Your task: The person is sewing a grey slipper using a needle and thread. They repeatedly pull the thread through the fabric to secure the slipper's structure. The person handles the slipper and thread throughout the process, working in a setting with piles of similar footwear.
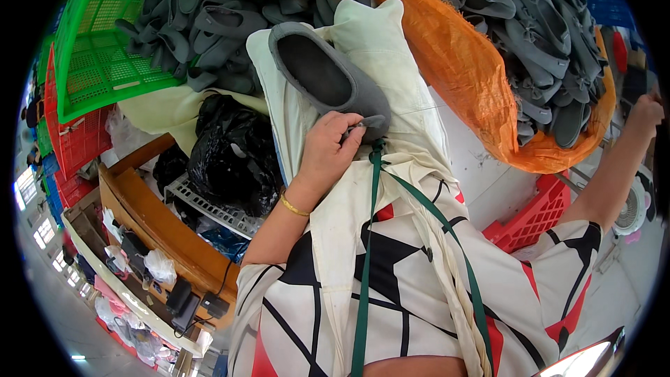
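A grey fabric slip-on shoe (349,77) lies across the pale cloth on my lap, its dark opening facing up and its toe toward me. My left hand (331,145) rests at the toe, thumb and fingers pinched on a small grey fabric piece (377,126) there. Whether that piece is part of the shoe I cannot tell. Far out to the right, my right hand (649,110) is closed near a dark upright shape at the picture's rim. Anything inside its fingers is too small or hidden to make out.
Piles of grey shoes fill a green basket (105,63) at far left and an orange sack (488,105) at far right. Left of me are a black plastic bag (234,160) and a wooden drawer (160,216). A red crate (534,216) and a fan (631,206) stand right.
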A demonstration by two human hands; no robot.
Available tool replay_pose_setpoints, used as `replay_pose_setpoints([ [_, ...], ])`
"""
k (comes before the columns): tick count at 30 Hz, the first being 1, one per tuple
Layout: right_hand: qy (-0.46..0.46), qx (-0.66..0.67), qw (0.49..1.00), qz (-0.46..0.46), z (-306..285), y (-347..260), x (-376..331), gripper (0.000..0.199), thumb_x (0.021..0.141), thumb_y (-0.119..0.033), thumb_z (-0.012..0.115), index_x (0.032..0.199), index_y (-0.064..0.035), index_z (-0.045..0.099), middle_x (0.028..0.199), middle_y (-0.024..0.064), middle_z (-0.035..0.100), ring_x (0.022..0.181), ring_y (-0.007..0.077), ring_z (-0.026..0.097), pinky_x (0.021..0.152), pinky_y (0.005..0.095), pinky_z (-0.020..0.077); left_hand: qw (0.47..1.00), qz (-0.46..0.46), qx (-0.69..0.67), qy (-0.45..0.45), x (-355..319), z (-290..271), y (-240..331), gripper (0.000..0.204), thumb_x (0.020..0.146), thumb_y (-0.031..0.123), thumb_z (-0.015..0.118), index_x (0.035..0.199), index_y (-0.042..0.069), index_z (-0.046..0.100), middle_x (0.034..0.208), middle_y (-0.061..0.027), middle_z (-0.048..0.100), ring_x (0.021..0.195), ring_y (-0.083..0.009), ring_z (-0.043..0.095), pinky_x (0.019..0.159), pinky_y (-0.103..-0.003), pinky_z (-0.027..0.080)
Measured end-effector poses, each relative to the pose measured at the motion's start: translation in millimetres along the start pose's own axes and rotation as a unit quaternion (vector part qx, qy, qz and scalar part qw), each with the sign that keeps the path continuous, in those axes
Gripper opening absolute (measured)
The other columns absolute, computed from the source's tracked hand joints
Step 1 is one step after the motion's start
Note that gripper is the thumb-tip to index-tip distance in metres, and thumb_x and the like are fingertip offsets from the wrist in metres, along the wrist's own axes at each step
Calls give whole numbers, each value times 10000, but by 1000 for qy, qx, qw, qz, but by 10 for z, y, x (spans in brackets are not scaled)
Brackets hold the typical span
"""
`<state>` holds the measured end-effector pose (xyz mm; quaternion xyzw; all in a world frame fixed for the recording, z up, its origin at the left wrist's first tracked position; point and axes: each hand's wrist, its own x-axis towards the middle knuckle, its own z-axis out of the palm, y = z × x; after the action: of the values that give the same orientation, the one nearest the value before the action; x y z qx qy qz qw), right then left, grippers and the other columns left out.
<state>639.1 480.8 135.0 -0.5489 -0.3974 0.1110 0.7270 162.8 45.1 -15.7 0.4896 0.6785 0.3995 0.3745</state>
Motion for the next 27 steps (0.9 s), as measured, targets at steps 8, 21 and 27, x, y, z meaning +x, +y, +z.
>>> replay_pose_setpoints([
  [8, -380, -119, 913, -92, 257, 108, -1603, 159, 935, -127, 574, 1053, -81, 670, 1003, 55, 662, 934, 173, 643, 831, 318, 513, 999, -36, -39, -9, 6, -31, -6, 160, 854, 65, 677, 999, -2, 664, 835, -69, 598, 700, -161, 562, 625, -281, 445],
  [21, -793, 126, 492, 335, -89, -558, -5055, 258, 999, -231, 520, 1040, 5, 615, 892, 98, 628, 823, 167, 596, 774, 291, 480, 971, -172, -89, -141, -52, -799, -100, 130, 890, 111, 655, 981, 35, 602, 795, 46, 553, 701, -27, 469, 621, -193, 399],
  [27, -796, 44, 577, 178, -123, -845, -4805, 121, 880, -111, 702, 869, -17, 627, 750, 65, 578, 680, 169, 548, 614, 298, 442, 990, -111, -78, 28, -254, -484, -96, 152, 867, 55, 702, 998, 34, 628, 799, 40, 590, 682, -32, 529, 622, -197, 454],
])
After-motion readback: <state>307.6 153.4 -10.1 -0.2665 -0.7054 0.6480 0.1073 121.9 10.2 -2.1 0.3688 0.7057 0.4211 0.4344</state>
